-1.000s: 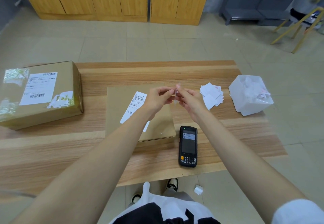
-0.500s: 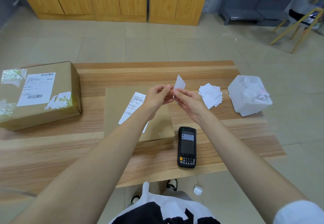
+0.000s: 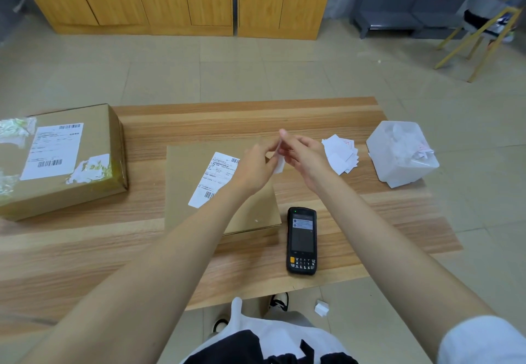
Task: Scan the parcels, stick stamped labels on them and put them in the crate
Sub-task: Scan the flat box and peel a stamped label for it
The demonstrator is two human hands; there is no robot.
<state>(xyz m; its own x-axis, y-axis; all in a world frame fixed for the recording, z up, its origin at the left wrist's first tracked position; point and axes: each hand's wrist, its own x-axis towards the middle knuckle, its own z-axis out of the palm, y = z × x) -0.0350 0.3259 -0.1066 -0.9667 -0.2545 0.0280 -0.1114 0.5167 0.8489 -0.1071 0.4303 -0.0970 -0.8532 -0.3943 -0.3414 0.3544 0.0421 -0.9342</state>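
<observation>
Pinching small white paper label between left hand and right hand, seemingly peeling backing, above flat brown cardboard parcel, awaiting sticking and crating, crate out of view.

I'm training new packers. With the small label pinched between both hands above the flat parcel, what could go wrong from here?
The small label, pinched by the left hand and right hand, could fold and stick to itself or to a finger. Pressed down carelessly, it could cover the barcode on the shipping label of the flat parcel. A forearm might knock the scanner, which lies near the table edge.
</observation>
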